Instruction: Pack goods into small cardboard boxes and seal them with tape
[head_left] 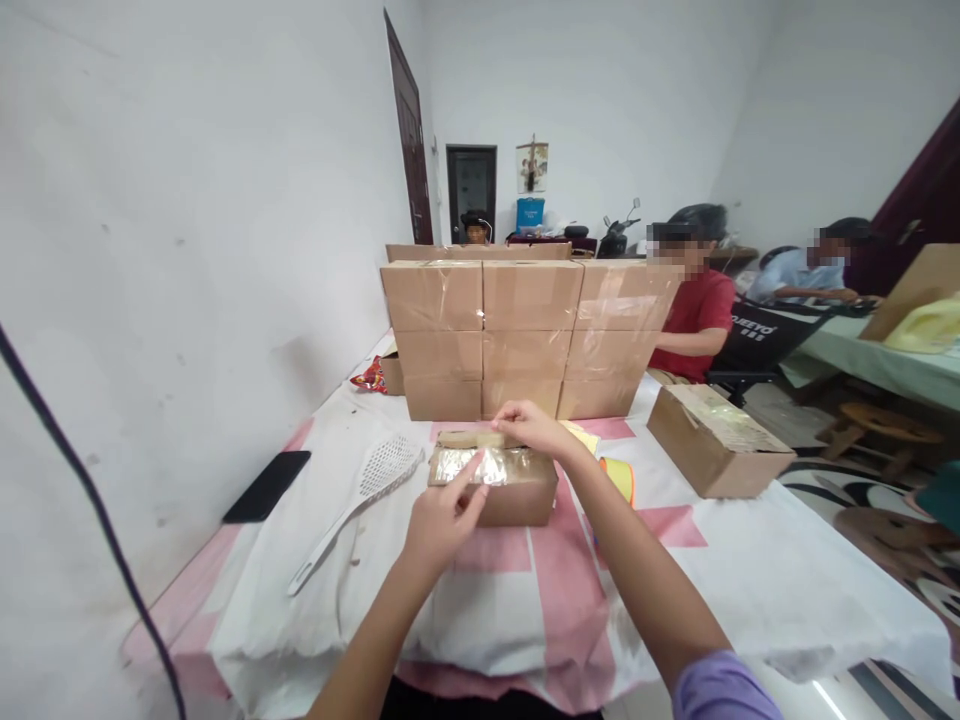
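A small brown cardboard box [517,505] lies in front of me on the tablecloth, with shiny clear tape [491,466] across its top and a flap edge [461,439] raised at the back. My left hand [448,512] is at the box's front left, index finger and thumb apart, the fingertips touching the taped top. Over the rear edge, my right hand [531,426] has thumb and forefinger pinched together; what lies between them is too small to make out. A yellow and orange round thing [618,480] sits by my right forearm, partly hidden by it.
A wall of stacked cardboard boxes [525,350] stands behind. To the left lie a white slotted skimmer [386,468] and a black phone-like slab [268,487]. Another taped box [712,450] rests on the right. A person in red [705,310] sits beyond the stack.
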